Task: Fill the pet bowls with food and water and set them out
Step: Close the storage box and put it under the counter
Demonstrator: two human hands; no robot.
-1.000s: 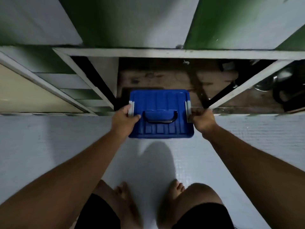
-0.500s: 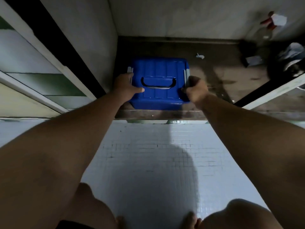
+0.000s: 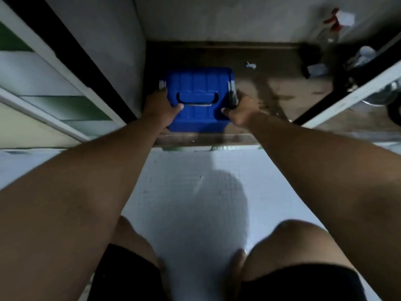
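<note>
Head view, person crouched at a low open cabinet. One blue box point(image 3: 199, 88) with a ribbed lid stands on the cabinet shelf point(image 3: 271, 88) at twelve o'clock, close to the front edge and beside the left wall. The left hand point(image 3: 159, 107) clasps the box at its nine o'clock side and the right hand point(image 3: 240, 110) at its three o'clock side. Each thumb point(image 3: 176, 107) lies flat on the lid, while the other fingers fold over the edge and are mostly hidden. The box carries one recessed handle point(image 3: 197, 98) and two grey latches point(image 3: 162, 84), one per side. Being rigid moulded plastic, it should neither flex nor crush. If it holds pet food it may be fairly heavy, and the smooth walls could slip, so the handle or the lid rim offers the surest hold. One spray bottle point(image 3: 332, 25) stands at two o'clock. No pet bowls are in view. White tiled floor point(image 3: 195, 181) lies at six o'clock.
</note>
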